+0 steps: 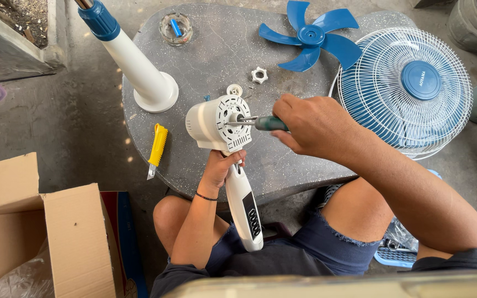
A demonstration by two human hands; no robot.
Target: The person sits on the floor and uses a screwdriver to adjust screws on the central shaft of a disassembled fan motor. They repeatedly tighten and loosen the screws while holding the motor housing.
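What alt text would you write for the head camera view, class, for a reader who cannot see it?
A seated person's left hand steadies a white fan motor housing on a stone table while the right hand drives a green-handled screwdriver into its face. A blue fan blade, wire fan guard and yellow utility knife lie nearby.

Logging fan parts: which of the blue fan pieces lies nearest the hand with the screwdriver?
The wire fan guard with the blue centre cap, right beside the right hand. The five-blade blue propeller lies farther up the table.

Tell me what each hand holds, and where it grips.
Left hand: white fan motor housing, gripped at its neck. Right hand: green-handled screwdriver, by the handle.
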